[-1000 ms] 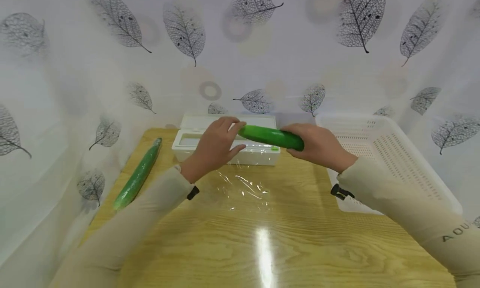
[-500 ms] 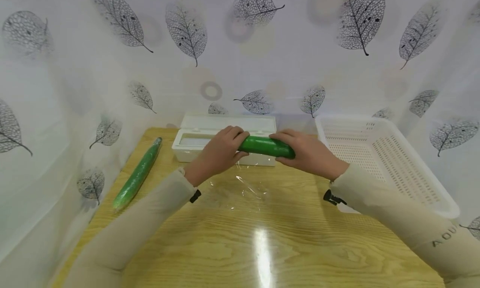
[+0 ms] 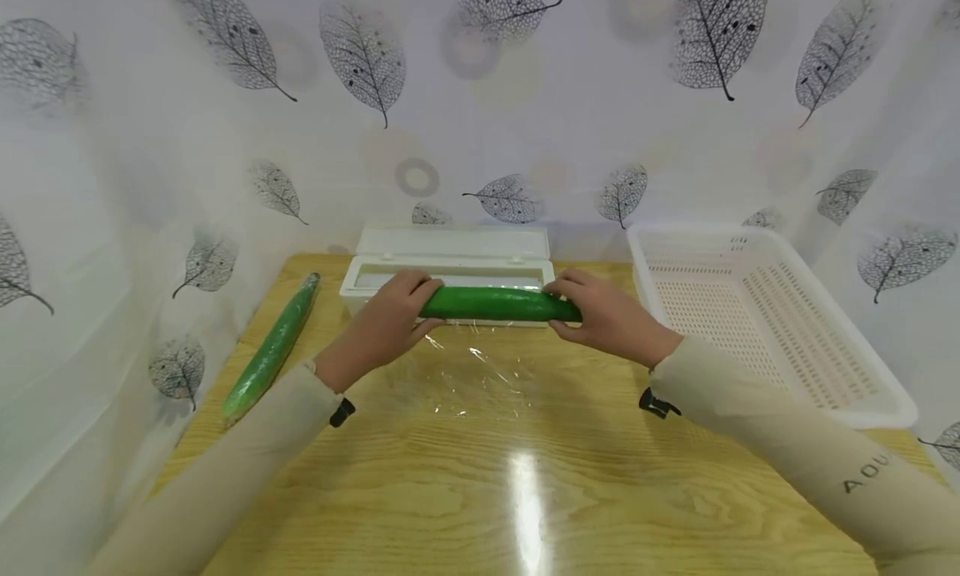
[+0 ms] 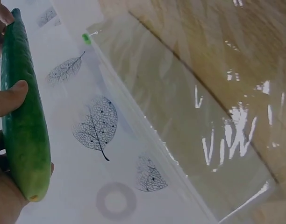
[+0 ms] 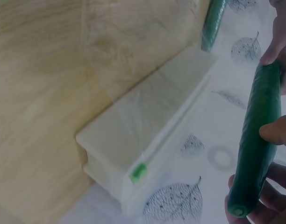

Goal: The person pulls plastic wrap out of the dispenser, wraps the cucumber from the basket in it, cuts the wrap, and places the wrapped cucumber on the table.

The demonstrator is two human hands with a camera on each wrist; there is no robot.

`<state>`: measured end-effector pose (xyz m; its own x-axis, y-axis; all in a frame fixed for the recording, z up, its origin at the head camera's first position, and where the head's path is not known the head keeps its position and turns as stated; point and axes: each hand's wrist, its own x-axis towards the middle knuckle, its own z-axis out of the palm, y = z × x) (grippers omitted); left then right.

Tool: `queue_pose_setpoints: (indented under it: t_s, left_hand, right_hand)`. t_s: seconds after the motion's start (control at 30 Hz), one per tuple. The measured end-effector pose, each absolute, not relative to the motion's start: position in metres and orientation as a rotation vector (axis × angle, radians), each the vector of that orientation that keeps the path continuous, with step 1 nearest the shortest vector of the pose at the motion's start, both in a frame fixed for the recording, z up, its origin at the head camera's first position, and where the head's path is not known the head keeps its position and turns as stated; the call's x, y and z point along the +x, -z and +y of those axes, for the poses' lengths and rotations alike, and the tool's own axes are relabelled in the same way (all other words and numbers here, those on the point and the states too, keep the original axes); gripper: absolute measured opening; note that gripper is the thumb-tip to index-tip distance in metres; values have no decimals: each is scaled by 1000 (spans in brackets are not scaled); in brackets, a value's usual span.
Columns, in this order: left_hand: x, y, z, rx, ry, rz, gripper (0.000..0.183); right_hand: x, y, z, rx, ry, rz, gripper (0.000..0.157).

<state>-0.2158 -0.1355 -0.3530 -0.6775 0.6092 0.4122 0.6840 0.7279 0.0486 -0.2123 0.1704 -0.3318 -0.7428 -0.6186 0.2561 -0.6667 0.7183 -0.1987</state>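
Observation:
A green cucumber [image 3: 495, 303] is held level between my two hands, in front of the white cling film box [image 3: 528, 269]. My left hand [image 3: 386, 322] grips its left end, thumb along the side, as the left wrist view shows. At the other end, my right hand [image 3: 607, 316] pinches it between thumb and fingers. Clear cling film [image 3: 480, 376] comes from the box and lies over the wood toward me, with shiny creases. In the right wrist view, a green tab [image 5: 138, 172] sits on the box's edge. The box lid stands raised at the back.
A second cucumber [image 3: 272, 348], wrapped in film, lies on the wooden table [image 3: 420, 484] at the left. A white perforated basket [image 3: 892, 401] stands at the right. Behind everything hangs a white leaf-print curtain [image 3: 570, 101].
The cucumber has gone from tilted to level and come lower, slightly toward me. My left hand has slid left to its end, and the right hand has moved left a little.

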Motion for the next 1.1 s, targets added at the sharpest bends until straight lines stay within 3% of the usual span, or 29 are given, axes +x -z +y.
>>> queue_pose_setpoints:
  t_s: [0.67, 1.1]
  left_hand:
    - [-206, 419, -165, -976, -50, -2826, 48]
    - [-206, 442, -172, -990, -11, -2877, 49]
  right_hand:
    - [-212, 420, 122, 1138, -354, -2911, 35]
    - [-210, 440, 117, 1148, -421, -2967, 38]
